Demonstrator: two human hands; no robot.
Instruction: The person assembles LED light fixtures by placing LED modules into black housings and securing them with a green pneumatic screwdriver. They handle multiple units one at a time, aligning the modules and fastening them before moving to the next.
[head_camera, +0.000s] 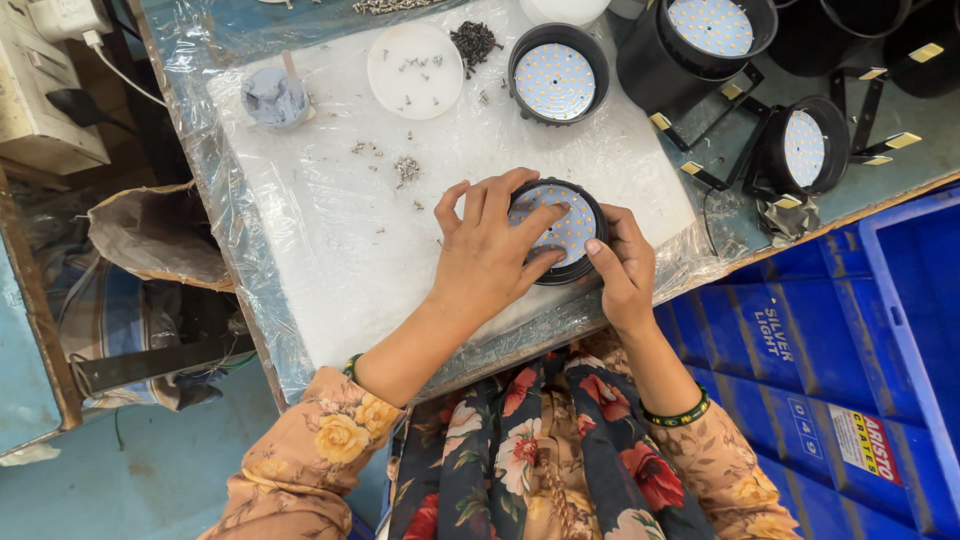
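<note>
Both hands meet over a round black lamp housing (572, 232) whose face is a disc of small yellow LEDs, set near the front edge of a white foam pad (330, 230) under clear plastic sheeting. Left hand (488, 245) lies spread across the LED disc with fingertips pressing its surface, apparently seating or steadying the board; right hand (622, 268) cups the housing's right rim, thumb against the edge, bracing it so it cannot slide. Neither hand lifts the lamp off the pad. Small screws (405, 168) lie scattered within reach on the foam, more in a white lid (414, 70), and a dark heap (474, 40) sits farther back. A second, similar lamp (556, 75) rests face-up behind. Finished black lamps with brackets (800, 148) stand to the right; a blue crate (850, 350) sits below. Hidden: the part of the disc beneath the left palm, and whether anything small is pinched under the fingers. The far lamps are cropped by the frame.
</note>
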